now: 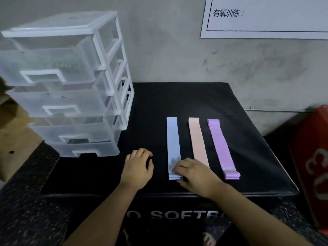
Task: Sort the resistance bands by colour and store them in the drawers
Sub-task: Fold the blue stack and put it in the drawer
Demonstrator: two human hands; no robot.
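On the black bench (177, 100), head view: blue band (173, 139), peach band (197, 139) and purple band (221, 144) lie flat, right of drawers (113, 68). Left hand (137, 167) rests loosely curled, empty. Right hand (193, 174) pinches blue band's near end. Bands likely light, floppy, stretchy; grab by an end.

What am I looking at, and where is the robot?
There is no robot: a person wears one camera on the head, looking down at their own hands. On a black padded box lie three resistance bands side by side: a blue band, a peach band and a purple band. A clear drawer unit stands at its left. The left hand rests on the box, holding nothing. The right hand has its fingers on the blue band's near end; whether it grips it I cannot tell.
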